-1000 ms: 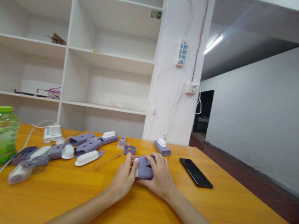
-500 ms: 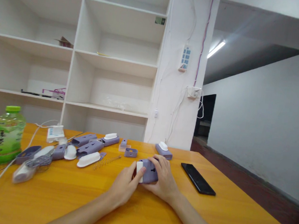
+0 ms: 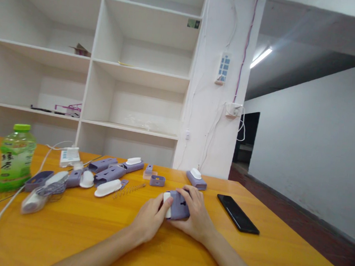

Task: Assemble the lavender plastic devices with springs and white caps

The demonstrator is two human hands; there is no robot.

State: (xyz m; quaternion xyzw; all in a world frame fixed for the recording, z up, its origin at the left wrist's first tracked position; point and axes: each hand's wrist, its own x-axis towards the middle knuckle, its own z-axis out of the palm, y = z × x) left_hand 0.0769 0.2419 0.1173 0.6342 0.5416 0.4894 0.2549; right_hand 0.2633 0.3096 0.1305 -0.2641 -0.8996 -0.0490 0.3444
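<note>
Both left hand (image 3: 150,216) and right hand (image 3: 198,215) pinch purple casing (image 3: 179,209); long axis roughly crosswise, white end (image 3: 166,196) leftward.

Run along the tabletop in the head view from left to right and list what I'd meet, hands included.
Green bottle, white power strip, short white oval piece, long white oval piece, left hand, purple-and-white case, right hand, black phone.
</note>
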